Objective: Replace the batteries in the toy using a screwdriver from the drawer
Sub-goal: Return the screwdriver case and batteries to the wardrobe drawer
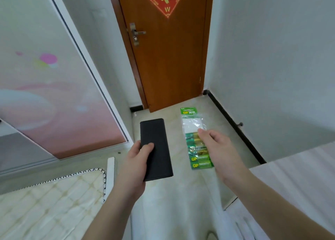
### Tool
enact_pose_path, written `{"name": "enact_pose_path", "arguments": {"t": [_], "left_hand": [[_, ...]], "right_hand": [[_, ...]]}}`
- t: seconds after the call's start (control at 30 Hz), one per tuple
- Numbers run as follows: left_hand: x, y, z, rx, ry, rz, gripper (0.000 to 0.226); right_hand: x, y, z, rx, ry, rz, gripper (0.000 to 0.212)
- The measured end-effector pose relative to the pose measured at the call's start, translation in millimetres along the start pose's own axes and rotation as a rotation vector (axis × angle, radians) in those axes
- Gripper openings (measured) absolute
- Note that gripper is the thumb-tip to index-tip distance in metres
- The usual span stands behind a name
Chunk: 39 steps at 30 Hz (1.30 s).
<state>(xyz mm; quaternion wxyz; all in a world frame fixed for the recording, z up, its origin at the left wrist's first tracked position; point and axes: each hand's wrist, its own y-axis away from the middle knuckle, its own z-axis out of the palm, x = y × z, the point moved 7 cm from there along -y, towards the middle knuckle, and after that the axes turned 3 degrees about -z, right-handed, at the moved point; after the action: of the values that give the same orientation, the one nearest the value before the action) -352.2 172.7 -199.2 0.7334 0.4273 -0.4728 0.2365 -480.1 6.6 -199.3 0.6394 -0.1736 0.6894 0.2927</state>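
My left hand [138, 155] grips a flat black rectangular case [155, 149] near its lower left edge, thumb on top, holding it out in front of me above the floor. My right hand [217, 149] pinches a green and clear pack of batteries [194, 138] along its right side; the pack hangs upright with its green header at the top and several batteries in its lower half. No toy, screwdriver or drawer is in view.
A closed brown door [168, 54] with a metal handle [137, 32] and red decoration stands ahead. A pink-patterned sliding wardrobe panel [54, 94] is on the left, a mattress corner [54, 194] lower left, a white surface [299, 176] at right, pale floor tiles [177, 176] between.
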Motion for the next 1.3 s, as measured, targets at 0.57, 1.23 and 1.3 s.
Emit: {"name": "enact_pose_path", "arguments": {"t": [0.57, 1.23, 1.3], "left_hand": [[50, -109, 17, 0.195, 0.112, 0.056, 0.017], [91, -251, -139, 0.314, 0.141, -0.010, 0.018], [94, -264, -145, 0.330, 0.137, -0.013, 0.017]], "right_hand": [[-28, -166, 48, -0.192, 0.032, 0.019, 0.032], [-10, -288, 247, -0.326, 0.197, 0.060, 0.031], [-7, -303, 258, -0.335, 0.205, 0.057, 0.030]]}}
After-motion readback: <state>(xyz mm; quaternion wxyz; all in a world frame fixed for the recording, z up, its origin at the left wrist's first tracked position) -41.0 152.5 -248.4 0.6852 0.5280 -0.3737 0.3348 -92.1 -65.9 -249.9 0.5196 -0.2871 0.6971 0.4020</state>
